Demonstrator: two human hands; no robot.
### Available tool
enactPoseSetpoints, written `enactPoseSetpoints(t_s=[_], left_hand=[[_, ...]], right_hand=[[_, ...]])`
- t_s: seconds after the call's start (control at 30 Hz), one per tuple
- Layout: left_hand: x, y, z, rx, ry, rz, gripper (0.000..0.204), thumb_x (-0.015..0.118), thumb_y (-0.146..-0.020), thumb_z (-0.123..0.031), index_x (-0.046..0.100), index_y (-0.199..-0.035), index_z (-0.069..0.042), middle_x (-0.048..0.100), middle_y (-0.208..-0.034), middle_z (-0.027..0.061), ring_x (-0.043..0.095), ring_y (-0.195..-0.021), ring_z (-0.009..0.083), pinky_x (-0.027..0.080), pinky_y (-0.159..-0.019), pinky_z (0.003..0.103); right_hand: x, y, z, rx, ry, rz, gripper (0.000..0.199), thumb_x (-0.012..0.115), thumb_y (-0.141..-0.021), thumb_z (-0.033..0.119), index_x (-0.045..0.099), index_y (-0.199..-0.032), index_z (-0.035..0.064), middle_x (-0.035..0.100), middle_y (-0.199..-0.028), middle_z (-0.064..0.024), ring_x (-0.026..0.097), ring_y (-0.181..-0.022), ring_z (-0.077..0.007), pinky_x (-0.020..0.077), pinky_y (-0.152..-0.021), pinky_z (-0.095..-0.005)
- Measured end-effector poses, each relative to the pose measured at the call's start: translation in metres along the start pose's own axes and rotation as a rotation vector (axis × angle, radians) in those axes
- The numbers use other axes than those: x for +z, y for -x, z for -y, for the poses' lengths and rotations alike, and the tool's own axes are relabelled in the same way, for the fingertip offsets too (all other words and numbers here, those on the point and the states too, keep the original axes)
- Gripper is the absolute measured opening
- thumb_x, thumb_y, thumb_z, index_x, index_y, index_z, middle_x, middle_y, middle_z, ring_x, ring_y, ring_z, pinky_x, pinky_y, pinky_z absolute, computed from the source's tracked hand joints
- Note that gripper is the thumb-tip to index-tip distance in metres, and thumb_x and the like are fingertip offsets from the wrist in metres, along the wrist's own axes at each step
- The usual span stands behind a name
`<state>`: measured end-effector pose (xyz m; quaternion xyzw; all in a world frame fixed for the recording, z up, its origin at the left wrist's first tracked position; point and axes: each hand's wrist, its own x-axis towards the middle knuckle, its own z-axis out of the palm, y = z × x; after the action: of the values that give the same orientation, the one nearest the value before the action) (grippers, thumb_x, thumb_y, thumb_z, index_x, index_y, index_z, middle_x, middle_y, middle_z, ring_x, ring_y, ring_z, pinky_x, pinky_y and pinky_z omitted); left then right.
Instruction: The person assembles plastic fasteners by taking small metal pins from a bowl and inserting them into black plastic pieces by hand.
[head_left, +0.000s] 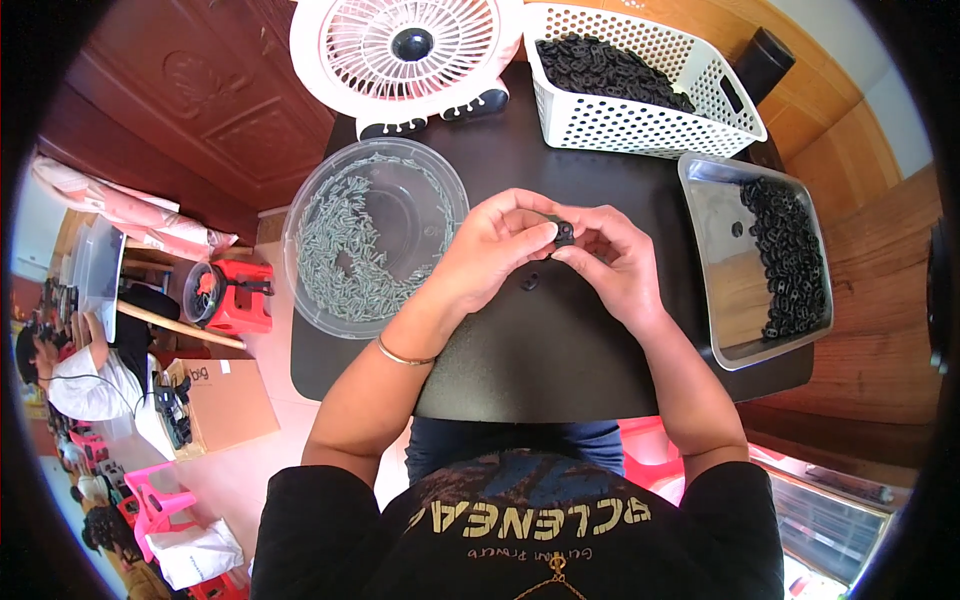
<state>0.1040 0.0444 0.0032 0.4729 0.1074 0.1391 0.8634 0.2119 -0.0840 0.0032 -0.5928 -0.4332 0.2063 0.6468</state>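
Over the middle of the dark table, my left hand (500, 245) and my right hand (615, 255) meet fingertip to fingertip. Between them is a small black plastic part with holes (564, 234), pinched by the thumbs and fingers of both hands. Just below it, a small black piece (530, 282) lies on the tabletop. To the left stands a round clear tub (300, 300) with many small greyish-green pins (335, 235). On the right, a metal tray (722, 300) has a heap of black plastic parts (790, 255) along its far side.
A white perforated basket (650, 132) of black parts stands at the back right, beside a black cylinder (765, 62). A white fan (410, 45) is at the back left. Beyond the table's left edge are a cardboard box (235, 405), a red stool (245, 298) and other people.
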Motion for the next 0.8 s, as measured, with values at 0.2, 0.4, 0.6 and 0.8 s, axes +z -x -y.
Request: enactPoseSetpoints(t_s=[0.2, 0.4, 0.6, 0.8], left_hand=[[-0.002, 0.002, -0.001, -0.060, 0.071, 0.022, 0.022, 0.062, -0.079, -0.004, 0.047, -0.095, -0.005, 0.059, -0.080, 0.0045, 0.054, -0.072, 0.0108, 0.045, -0.066, 0.023], [-0.008, 0.005, 0.002, -0.108, 0.109, 0.058, 0.020, 0.063, -0.079, -0.003, 0.046, -0.089, -0.008, 0.058, -0.076, 0.0037, 0.055, -0.072, 0.0118, 0.046, -0.066, 0.023], [-0.011, 0.000, -0.019, 0.079, -0.233, 0.031, 0.015, 0.065, -0.077, -0.008, 0.055, -0.088, -0.004, 0.059, -0.077, 0.0029, 0.056, -0.068, 0.0087, 0.046, -0.062, 0.022], [-0.027, 0.001, -0.035, 0.511, -1.214, -0.186, 0.015, 0.067, -0.071, -0.006, 0.060, -0.085, -0.003, 0.059, -0.078, 0.0036, 0.056, -0.071, 0.0150, 0.046, -0.067, 0.027]], right_hand=[[-0.002, 0.003, -0.002, -0.074, 0.168, 0.028, 0.029, 0.071, -0.066, 0.000, 0.063, -0.094, 0.0037, 0.056, -0.073, -0.0026, 0.055, -0.065, -0.0085, 0.0490, -0.061, -0.0224], [0.000, 0.005, -0.003, -0.047, 0.089, 0.009, 0.024, 0.071, -0.067, 0.001, 0.065, -0.090, 0.0031, 0.058, -0.072, -0.0029, 0.055, -0.063, -0.0086, 0.0487, -0.060, -0.0223], [-0.002, -0.006, 0.006, -0.026, 0.103, 0.048, 0.026, 0.072, -0.068, 0.002, 0.065, -0.093, 0.0039, 0.057, -0.073, -0.0010, 0.053, -0.064, -0.0061, 0.0472, -0.061, -0.0209], [-0.012, -0.073, 0.054, -0.416, 0.506, -0.370, 0.024, 0.070, -0.071, 0.007, 0.064, -0.095, 0.0051, 0.057, -0.070, -0.0008, 0.050, -0.059, -0.0064, 0.0450, -0.059, -0.0209]])
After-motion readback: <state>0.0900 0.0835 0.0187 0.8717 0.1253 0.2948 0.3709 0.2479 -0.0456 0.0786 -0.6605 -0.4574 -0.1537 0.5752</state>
